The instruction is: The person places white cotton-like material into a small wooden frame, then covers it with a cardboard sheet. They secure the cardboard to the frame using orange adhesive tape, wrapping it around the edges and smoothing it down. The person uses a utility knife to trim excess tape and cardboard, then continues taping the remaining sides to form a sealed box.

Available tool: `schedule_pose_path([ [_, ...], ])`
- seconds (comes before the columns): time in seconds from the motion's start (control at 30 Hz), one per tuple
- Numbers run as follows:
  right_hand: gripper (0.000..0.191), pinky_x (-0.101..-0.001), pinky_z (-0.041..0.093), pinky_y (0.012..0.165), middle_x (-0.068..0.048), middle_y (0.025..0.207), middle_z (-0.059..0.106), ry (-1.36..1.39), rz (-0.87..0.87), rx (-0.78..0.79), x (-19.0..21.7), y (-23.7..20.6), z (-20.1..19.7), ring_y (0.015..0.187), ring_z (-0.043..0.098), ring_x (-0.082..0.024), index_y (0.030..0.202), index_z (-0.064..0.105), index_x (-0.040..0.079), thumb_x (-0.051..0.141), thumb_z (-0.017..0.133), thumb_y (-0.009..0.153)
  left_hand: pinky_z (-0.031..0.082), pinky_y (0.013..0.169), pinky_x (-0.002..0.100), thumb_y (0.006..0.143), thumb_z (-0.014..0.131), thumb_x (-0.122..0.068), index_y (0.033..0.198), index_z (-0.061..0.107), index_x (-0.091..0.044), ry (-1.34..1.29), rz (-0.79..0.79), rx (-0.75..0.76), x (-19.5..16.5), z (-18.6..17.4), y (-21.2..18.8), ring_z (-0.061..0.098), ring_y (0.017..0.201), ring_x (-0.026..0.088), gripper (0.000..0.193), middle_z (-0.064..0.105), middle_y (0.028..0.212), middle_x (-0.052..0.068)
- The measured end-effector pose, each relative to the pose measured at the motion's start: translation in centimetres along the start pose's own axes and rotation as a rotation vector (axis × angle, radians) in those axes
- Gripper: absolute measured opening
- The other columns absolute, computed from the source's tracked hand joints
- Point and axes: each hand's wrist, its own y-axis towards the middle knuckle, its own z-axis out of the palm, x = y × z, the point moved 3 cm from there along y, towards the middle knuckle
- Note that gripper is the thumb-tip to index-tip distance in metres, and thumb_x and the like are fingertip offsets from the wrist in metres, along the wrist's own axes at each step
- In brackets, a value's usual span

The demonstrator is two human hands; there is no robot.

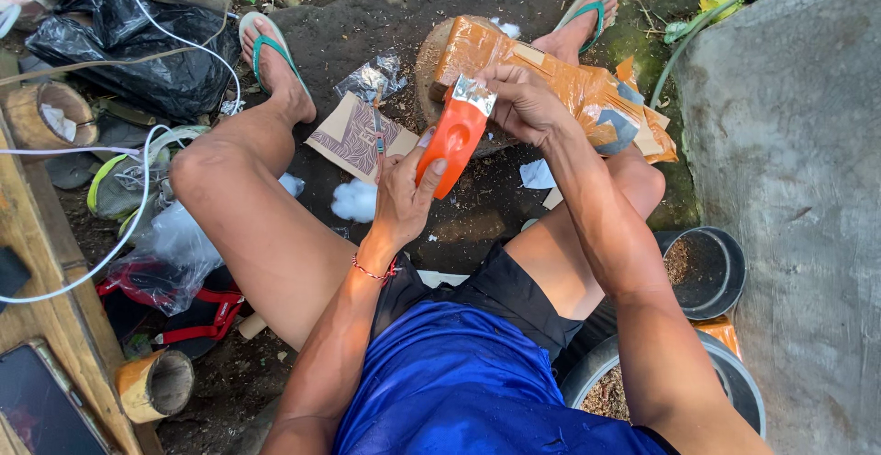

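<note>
Littered dirt yard | left hand [402, 200] fingers wrapped round orange scraper [456, 134] | right hand [519, 99] pinched its metal edge over taped parcel [551, 88] | risk: edge slips, nicks fingers.

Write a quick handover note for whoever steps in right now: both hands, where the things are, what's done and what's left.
Left hand: grips the handle of the orange tool, held upright.
Right hand: fingers on the tool's silver top end, resting against the orange-wrapped package.
Package lies on the round wooden block between the feet, wrapping torn at its far end.
Done: partly torn open.
Left: most wrapping still on.
</note>
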Motion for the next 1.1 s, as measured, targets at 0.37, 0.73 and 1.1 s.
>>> schedule_pose_path([
  [0.37,0.014,-0.0211,0.047,0.063,0.003,0.082,0.071,-0.966,-0.55,-0.302,7.0,7.2,1.6,0.071,0.06,-0.002,0.096,0.076,0.0,0.013,0.081,0.097,0.045,0.072,0.045,0.104,0.043,-0.055,0.109,0.069,-0.003,-0.031,-0.257,-0.134,1.3,-0.1,3.6,0.061,0.065,0.033,0.058,0.064,0.074,0.018],
  [0.73,0.017,-0.0234,0.05,0.059,0.003,0.076,0.073,-1.195,-0.485,-0.45,6.3,8.3,2.0,0.065,0.062,-0.004,0.095,0.08,0.004,0.021,0.081,0.094,0.044,0.063,0.042,0.104,0.039,-0.06,0.111,0.069,0.0,-0.195,-0.275,-0.137,5.9,2.0,4.8,0.055,0.065,0.022,0.067,0.06,0.072,0.012],
  [1.1,0.056,-0.0358,0.057,0.072,-0.018,0.093,0.076,-1.609,-0.743,-0.406,7.5,9.0,1.5,0.077,0.073,-0.022,0.114,0.075,-0.003,0.035,0.097,0.079,0.046,0.065,0.041,0.107,0.04,-0.057,0.117,0.068,0.001,-0.204,-0.216,-0.139,6.0,1.7,4.5,0.057,0.066,0.02,0.065,0.062,0.073,0.011],
])
